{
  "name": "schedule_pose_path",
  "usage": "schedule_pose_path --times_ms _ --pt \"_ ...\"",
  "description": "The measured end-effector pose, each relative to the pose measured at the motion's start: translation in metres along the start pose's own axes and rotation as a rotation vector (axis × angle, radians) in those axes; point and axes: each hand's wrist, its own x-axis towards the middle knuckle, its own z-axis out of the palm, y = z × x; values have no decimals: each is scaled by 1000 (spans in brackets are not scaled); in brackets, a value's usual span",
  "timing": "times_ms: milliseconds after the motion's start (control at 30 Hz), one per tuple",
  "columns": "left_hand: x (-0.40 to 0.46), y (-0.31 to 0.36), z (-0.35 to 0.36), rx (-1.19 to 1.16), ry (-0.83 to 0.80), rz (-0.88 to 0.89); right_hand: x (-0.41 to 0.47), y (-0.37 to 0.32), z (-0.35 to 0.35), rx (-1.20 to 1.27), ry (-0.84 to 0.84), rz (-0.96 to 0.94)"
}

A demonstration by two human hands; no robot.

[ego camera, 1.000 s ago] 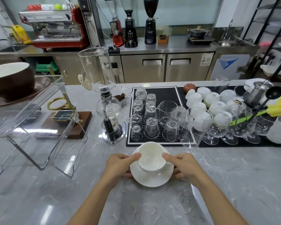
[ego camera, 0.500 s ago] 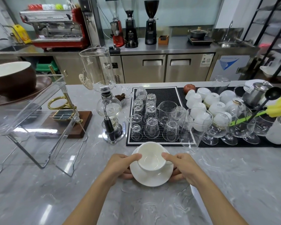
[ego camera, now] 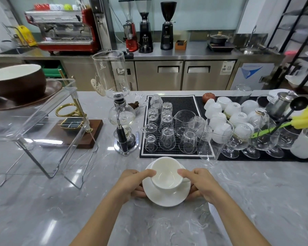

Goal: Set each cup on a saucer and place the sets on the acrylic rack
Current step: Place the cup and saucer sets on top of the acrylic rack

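Both hands, left [ego camera: 132,183] and right [ego camera: 201,183], grip a saucer [ego camera: 167,197] carrying a cup [ego camera: 165,174], fingers under its rim, ready to lift left to the rack [ego camera: 43,121].

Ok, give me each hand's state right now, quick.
Left hand: closed on the round white ceramic saucer and white ceramic cup.
Right hand: closed on the same saucer and cup.

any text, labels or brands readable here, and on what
No text reads in full.
Cabinet sticker: a large "B"; the rest blurred.
Siphon glass: small mark, too small.
Fridge door label: too small.
Upturned white cups: printed logos, blurred.
Blue logo panel: no letters legible.
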Motion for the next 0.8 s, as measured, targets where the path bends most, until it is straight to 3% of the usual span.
schedule_pose_path --times_ms 533,800 --pt "-42 -3 -8 9 100 95 -25 -5 13 -63 54 -91" --pt "-80 -4 -39 -31 195 167 -47 -25 40 -92 -16 -140"
